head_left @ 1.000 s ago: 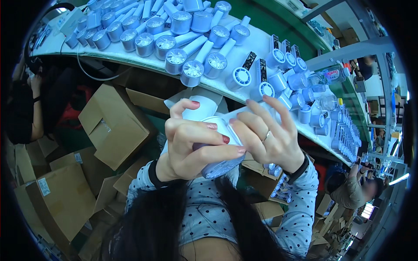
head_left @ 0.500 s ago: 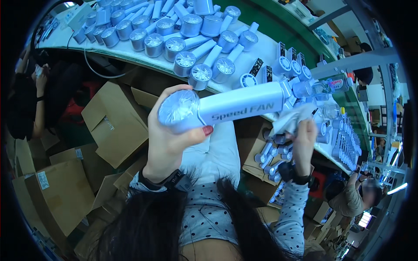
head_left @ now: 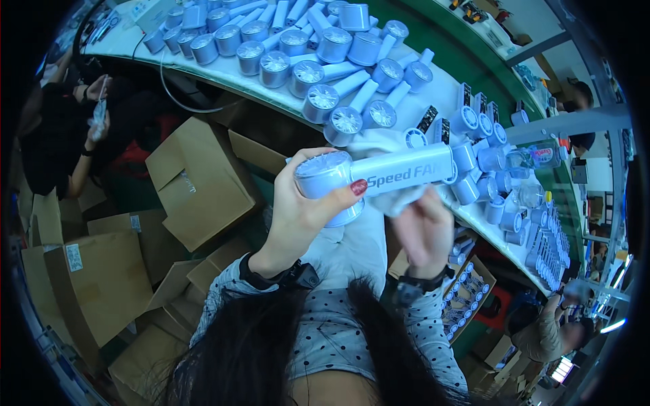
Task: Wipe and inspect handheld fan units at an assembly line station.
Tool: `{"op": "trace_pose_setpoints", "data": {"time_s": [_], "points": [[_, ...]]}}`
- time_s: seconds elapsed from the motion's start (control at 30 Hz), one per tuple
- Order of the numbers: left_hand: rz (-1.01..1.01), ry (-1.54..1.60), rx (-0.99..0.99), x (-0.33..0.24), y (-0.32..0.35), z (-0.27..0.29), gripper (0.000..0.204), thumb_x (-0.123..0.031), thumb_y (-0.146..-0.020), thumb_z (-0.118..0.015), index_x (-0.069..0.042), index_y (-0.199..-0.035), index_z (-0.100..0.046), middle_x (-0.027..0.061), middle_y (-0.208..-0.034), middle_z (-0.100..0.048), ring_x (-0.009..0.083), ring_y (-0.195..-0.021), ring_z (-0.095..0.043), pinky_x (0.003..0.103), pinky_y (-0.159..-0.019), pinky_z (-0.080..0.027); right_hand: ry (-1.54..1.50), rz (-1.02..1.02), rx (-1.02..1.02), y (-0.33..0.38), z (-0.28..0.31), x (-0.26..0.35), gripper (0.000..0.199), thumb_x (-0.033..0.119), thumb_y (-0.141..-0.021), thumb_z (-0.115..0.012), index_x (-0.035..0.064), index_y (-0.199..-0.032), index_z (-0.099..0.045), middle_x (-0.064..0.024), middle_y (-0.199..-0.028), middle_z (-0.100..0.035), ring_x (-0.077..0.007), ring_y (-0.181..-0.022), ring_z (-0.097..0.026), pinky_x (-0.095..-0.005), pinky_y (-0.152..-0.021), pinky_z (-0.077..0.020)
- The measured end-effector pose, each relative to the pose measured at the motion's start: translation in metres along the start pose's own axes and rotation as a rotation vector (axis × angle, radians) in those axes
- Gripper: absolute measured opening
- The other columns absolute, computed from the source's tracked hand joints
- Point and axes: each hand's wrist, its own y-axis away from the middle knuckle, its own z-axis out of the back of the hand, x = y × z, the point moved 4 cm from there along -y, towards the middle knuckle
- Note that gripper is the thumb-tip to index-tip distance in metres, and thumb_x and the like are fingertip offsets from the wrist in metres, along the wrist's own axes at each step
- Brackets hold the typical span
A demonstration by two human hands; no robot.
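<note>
My left hand (head_left: 298, 216) is closed around the round head of a pale handheld fan (head_left: 403, 170), thumb pressed on its front. Clear film covers the face of that head, and dark lettering runs along the handle, which points right. A white cloth (head_left: 396, 201) shows above and below the handle, passing behind it. My right hand (head_left: 425, 230), somewhat blurred, grips the cloth just under the handle; its fingertips are partly hidden. Both hands are in the air over my lap, short of the table edge.
Many film-covered fans (head_left: 318, 98) crowd the curved white table (head_left: 223, 84). Fan parts and clear bottles (head_left: 528, 196) stand at its right. Open cardboard boxes (head_left: 196, 183) fill the floor to the left; a box of fan parts (head_left: 467, 298) sits at right. Other people work at both sides.
The fan has moved right relative to my body and its handle is foreshortened. My right hand has brought the cloth leftward from the handle's end to behind its middle.
</note>
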Motion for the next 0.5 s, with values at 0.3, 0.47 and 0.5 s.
{"op": "trace_pose_setpoints", "data": {"time_s": [0.3, 0.47, 0.5], "points": [[-0.114, -0.077, -0.054, 0.002, -0.005, 0.013, 0.047, -0.022, -0.074, -0.073, 0.002, -0.104, -0.047, 0.0084, -0.095, -0.056, 0.0105, -0.086, -0.054, 0.025, -0.074, -0.047, 1.95, 0.749, -0.015, -0.002, -0.045, 0.012, 0.026, -0.004, -0.078, -0.048, -0.0078, -0.102, -0.056, -0.0209, -0.114, -0.055, -0.033, -0.107, -0.054, -0.0408, -0.09, -0.0423], [-0.138, -0.049, -0.121, 0.019, -0.004, 0.035, 0.041, -0.022, -0.078, -0.069, 0.002, -0.104, -0.048, 0.0063, -0.093, -0.057, 0.0103, -0.083, -0.055, 0.025, -0.074, -0.046, 2.272, 0.658, 0.271, -0.027, -0.058, -0.033, 0.04, -0.013, -0.067, -0.044, -0.0075, -0.104, -0.057, -0.0227, -0.116, -0.053, -0.0369, -0.114, -0.048, -0.0484, -0.093, -0.0378], [-0.128, -0.133, -0.137, 0.011, -0.004, 0.039, 0.042, -0.024, -0.078, -0.069, 0.002, -0.104, -0.049, 0.0064, -0.092, -0.057, 0.01, -0.083, -0.055, 0.024, -0.073, -0.046, 2.304, 0.672, 0.242, -0.028, -0.055, -0.027, 0.041, -0.013, -0.067, -0.044, -0.0061, -0.105, -0.057, -0.0221, -0.116, -0.053, -0.0357, -0.114, -0.048, -0.0456, -0.092, -0.0392]]}}
